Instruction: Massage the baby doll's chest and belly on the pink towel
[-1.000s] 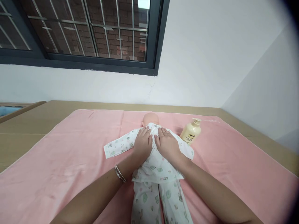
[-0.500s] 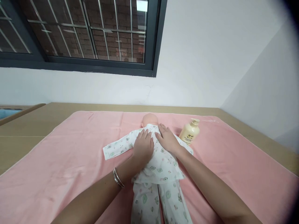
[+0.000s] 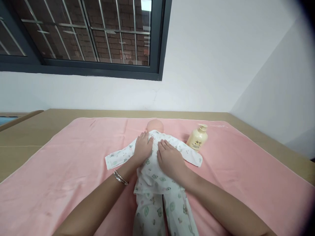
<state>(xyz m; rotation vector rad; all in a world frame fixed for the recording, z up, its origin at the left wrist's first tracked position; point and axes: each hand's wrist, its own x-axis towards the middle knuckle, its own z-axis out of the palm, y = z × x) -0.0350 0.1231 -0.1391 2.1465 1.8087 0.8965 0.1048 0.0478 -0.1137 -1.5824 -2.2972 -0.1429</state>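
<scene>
The left hand (image 3: 143,147) lies flat on the doll (image 3: 152,171), high up on its back, near the neck. The right hand (image 3: 171,159) lies flat too, a bit lower, near the middle of the back. Both hands are loose and spread out, and they are not gripping anything. Two shiny bracelets (image 3: 119,178) go around the left wrist.

The doll looks to be on its tummy, with its round bald head (image 3: 155,125) pointing away. It has on a white shirt (image 3: 154,180) and white pants (image 3: 149,213) with little green pictures. Its arms stick out to both sides.

Just past the right sleeve (image 3: 192,155) is a yellow pump bottle (image 3: 197,137). I can't tell if they touch.

Under it all is a big pink blanket (image 3: 73,170), spread on a wooden bench (image 3: 36,137). Behind that is a white wall (image 3: 201,65), with a dark window (image 3: 159,42) and metal bars (image 3: 104,19) up on the left.
</scene>
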